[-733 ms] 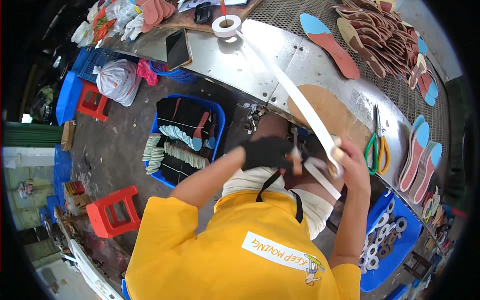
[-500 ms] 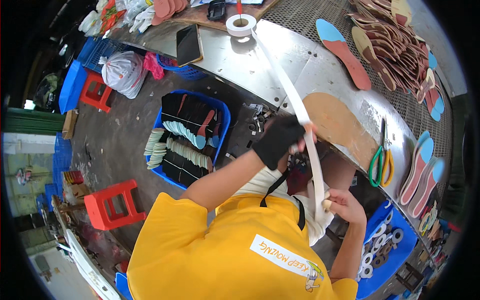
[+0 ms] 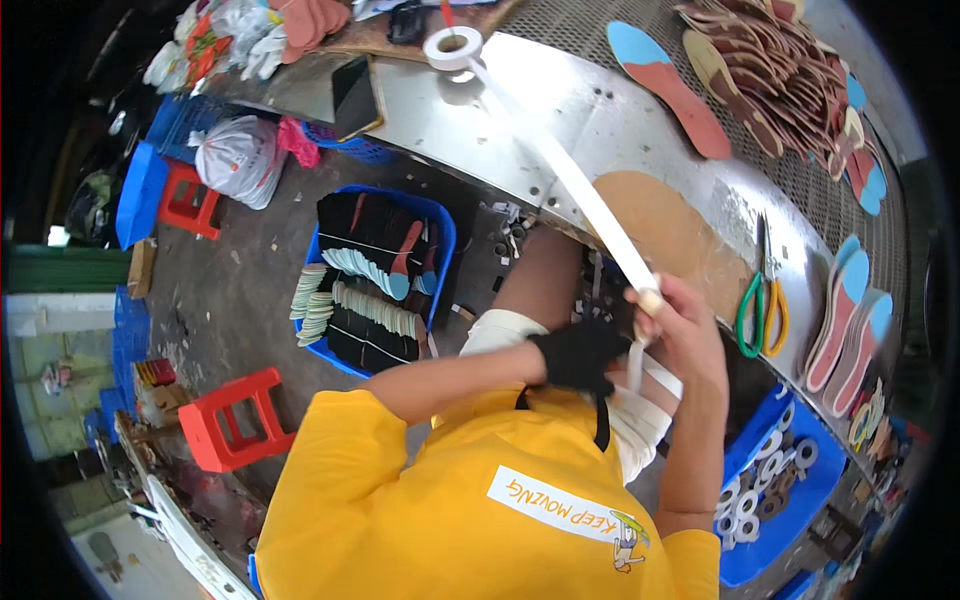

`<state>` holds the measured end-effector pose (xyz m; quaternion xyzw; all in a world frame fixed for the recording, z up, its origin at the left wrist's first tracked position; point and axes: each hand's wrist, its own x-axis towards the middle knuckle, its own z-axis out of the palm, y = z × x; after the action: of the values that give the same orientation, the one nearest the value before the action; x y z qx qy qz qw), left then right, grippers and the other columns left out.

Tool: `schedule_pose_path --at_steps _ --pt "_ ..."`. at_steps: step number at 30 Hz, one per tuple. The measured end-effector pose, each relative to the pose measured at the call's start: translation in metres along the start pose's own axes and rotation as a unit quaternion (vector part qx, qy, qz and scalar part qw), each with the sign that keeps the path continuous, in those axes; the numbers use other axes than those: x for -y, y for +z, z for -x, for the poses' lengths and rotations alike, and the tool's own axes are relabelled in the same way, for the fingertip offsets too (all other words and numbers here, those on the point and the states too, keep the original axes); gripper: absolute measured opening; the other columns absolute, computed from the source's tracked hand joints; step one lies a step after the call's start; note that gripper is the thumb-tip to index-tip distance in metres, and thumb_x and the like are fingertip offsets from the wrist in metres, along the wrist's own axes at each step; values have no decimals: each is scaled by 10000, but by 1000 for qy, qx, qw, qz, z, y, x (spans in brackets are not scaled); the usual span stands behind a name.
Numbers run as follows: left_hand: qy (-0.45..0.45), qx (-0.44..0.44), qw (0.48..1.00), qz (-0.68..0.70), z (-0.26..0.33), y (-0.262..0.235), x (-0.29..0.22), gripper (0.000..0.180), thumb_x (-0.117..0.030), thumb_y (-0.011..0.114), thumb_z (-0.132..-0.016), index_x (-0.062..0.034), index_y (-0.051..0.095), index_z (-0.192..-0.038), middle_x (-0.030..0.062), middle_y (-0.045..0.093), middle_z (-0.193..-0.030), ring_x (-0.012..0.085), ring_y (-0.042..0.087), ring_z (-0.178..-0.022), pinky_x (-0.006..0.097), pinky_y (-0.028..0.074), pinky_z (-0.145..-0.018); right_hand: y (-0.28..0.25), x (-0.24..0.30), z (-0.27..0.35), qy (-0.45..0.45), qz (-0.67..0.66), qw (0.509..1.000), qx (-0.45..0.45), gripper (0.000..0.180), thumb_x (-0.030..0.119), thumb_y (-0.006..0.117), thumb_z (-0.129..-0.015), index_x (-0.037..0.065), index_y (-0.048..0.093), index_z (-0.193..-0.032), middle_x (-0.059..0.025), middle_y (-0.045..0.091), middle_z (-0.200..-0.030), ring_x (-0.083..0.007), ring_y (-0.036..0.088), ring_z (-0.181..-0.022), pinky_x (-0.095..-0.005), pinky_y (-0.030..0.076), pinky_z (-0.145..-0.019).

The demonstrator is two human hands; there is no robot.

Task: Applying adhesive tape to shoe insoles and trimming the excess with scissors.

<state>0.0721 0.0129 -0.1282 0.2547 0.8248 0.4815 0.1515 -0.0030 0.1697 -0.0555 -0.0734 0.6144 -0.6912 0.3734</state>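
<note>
A strip of white tape (image 3: 590, 195) stretches from a white roll (image 3: 452, 47) on the metal table down to my right hand (image 3: 685, 322). My right hand pinches the strip; beige coverings show on its fingertips. The strip's loose end hangs below, over my lap. Beside this hanging part, lower and further left, is my left hand (image 3: 580, 357) in a black glove. Its fingers are mostly hidden and blurred, so its hold on the tape is unclear. A brown insole-shaped board (image 3: 665, 228) lies at the table edge close to my right hand.
Green-and-orange-handled scissors (image 3: 762, 300) and stacked insoles (image 3: 838, 315) lie right on the table. A single insole (image 3: 668, 90) and an insole heap (image 3: 765, 75) lie farther back. Blue bins hold insoles (image 3: 365, 262) and tape rolls (image 3: 770, 470). A red stool (image 3: 235, 420) stands left.
My left hand has moved down and toward me from the stretched tape. My right hand has risen from my lap to the tape near the table edge. The view has shifted slightly.
</note>
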Motion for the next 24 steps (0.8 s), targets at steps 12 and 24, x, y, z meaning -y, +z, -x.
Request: schedule_pose_path --at_steps 12,24 --pt "-141 -266 791 532 -22 -76 -25 324 -284 562 -943 20 608 -1045 87 605 -867 120 544 -662 228 462 -570 -30 -6 50 -132 272 939 -165 88 84 652 -827 14 641 -879 -15 565 -667 -100 537 -598 -251 433 -606" --pt "-184 -307 812 461 -9 -53 -54 277 -132 565 -905 -1 627 -1141 43 647 -957 85 581 -796 226 463 -721 32 -6 17 -119 62 973 -188 107 43 663 -812 -28 649 -891 -42 665 -795 -72 609 -681 -182 468 -586"
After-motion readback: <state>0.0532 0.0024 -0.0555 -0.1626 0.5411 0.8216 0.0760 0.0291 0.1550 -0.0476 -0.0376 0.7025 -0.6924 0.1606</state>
